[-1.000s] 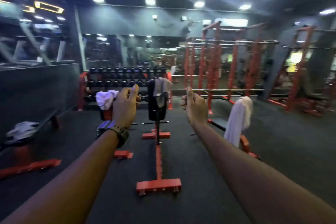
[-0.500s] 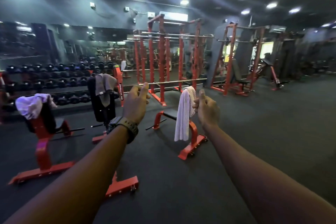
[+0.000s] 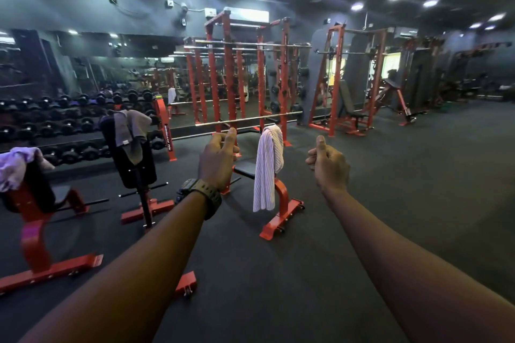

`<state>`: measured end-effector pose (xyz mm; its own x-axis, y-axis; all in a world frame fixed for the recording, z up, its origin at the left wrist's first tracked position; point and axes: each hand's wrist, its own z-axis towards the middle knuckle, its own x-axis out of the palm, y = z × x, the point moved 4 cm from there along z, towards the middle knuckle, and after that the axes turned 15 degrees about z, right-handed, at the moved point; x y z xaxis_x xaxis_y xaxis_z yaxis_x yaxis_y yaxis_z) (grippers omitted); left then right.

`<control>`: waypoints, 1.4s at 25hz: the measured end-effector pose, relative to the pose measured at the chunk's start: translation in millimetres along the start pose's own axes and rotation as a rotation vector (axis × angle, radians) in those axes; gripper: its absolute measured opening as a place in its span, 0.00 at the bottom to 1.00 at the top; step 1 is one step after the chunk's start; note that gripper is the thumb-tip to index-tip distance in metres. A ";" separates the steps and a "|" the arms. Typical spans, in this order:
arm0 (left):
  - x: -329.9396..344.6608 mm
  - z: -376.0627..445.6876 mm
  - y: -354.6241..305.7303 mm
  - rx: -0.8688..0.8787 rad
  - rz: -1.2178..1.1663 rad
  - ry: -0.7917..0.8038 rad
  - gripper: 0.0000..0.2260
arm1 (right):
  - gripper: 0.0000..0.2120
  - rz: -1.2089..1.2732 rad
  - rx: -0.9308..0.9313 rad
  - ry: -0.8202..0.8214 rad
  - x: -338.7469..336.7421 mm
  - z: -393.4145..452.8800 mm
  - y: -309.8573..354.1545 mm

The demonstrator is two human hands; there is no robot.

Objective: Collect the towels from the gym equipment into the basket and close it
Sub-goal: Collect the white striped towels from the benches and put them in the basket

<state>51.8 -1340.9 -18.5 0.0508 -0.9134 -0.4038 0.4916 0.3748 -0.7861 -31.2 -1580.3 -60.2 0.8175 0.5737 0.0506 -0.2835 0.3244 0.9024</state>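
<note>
Head view: white towel [image 3: 268, 167] hangs between both fists' fingers [image 3: 312, 160].

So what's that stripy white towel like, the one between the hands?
The white towel looks like soft cloth with thin stripes. It hangs folded over the top of a red bench frame, one long side dangling down at the front, well above the dark floor. Only the frame touches it. Neither hand reaches it.
</note>
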 end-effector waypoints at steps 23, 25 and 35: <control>226.5 399.2 181.0 -0.007 -0.085 0.191 0.19 | 0.23 -0.060 0.178 0.037 233.5 320.5 -202.0; 263.2 446.3 196.2 -0.019 -0.077 0.189 0.21 | 0.23 -0.088 0.173 0.040 250.9 370.8 -236.5; 422.2 681.3 284.8 -0.063 -0.055 0.182 0.21 | 0.22 -0.164 0.207 0.097 372.5 608.5 -369.5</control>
<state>805.6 -1727.8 -93.9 -0.1352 -0.8911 -0.4331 0.4336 0.3399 -0.8345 683.1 -1944.1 -114.4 0.7896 0.5986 -0.1352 -0.0350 0.2638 0.9639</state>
